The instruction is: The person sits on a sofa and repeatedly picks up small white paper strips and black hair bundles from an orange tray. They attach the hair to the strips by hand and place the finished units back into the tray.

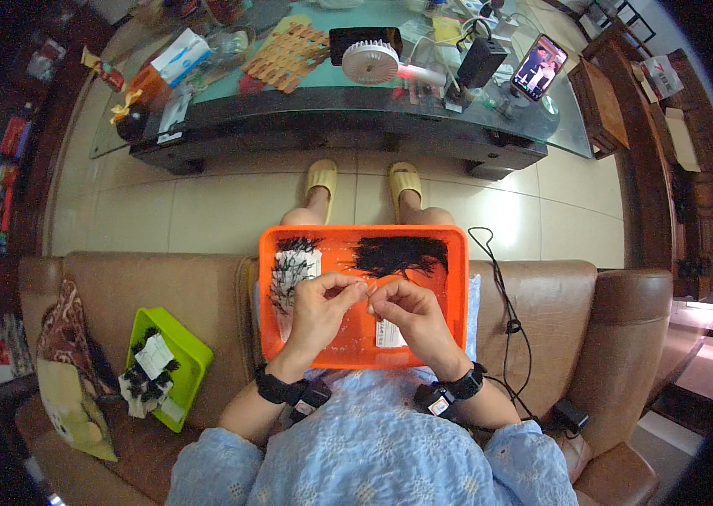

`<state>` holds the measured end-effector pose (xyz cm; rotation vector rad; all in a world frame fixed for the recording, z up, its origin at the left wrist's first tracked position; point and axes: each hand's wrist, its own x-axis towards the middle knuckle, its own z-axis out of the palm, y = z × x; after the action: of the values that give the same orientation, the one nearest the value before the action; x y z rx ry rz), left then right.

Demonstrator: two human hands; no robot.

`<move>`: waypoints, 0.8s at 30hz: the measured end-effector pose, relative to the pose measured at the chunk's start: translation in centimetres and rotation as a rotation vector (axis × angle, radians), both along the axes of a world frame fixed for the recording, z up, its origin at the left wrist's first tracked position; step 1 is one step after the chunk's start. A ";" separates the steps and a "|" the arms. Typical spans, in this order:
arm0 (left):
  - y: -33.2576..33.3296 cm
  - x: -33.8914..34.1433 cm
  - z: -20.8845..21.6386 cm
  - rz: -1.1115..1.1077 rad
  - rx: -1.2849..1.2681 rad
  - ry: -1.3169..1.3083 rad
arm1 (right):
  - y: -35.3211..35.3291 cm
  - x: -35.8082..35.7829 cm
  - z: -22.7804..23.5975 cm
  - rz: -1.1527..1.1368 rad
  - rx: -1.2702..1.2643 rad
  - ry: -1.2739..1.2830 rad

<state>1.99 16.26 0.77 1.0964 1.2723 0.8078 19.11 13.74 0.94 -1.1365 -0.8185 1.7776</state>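
Observation:
An orange tray (268, 337) rests across my lap, and both hands work above it. My left hand (323, 305) is closed in a pinch, its thumb and finger meeting near the tray's middle. Almost touching it, my right hand (407, 310) pinches too; what lies between the fingertips is too small to make out. Beyond the right hand, a dark heap of thin black strands (399, 253) lies in the tray. To the left, more black strands are spread over a white sheet (302, 263). A white printed label (388, 334) shows beside my right hand.
A green tray (196, 358) with black tufts and white papers stands on the brown sofa (154, 287) at left. A black cable (504, 295) runs along the right seat. Ahead, a glass-topped table (306, 97) carries a small white fan (371, 63) and a lit phone (540, 67).

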 end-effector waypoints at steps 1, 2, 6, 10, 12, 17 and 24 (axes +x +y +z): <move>0.1 0.0 0.0 0.016 0.058 0.015 | 0.0 0.2 0.1 0.018 -0.045 0.048; 0.2 0.0 0.1 0.011 0.053 0.034 | 0.1 0.4 0.2 0.033 -0.113 0.074; 0.3 -0.2 0.0 -0.027 0.108 0.002 | 0.3 0.1 0.3 -0.036 -0.077 0.086; 0.2 -0.4 -0.1 -0.040 0.135 -0.044 | 0.6 -0.2 0.1 -0.055 -0.040 -0.024; 0.1 -0.3 -0.1 -0.005 0.062 -0.127 | 0.6 -0.4 0.1 -0.077 -0.043 -0.044; 0.0 -0.3 0.3 0.034 0.027 -0.132 | 0.4 -1.1 0.0 -0.158 -0.081 0.036; -0.1 0.0 0.2 0.072 0.070 -0.091 | 0.3 -1.5 -0.1 -0.192 -0.081 0.053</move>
<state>2.02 16.16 1.02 1.0619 1.2205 0.9527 17.57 14.02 0.80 -1.1751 -0.5893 1.6855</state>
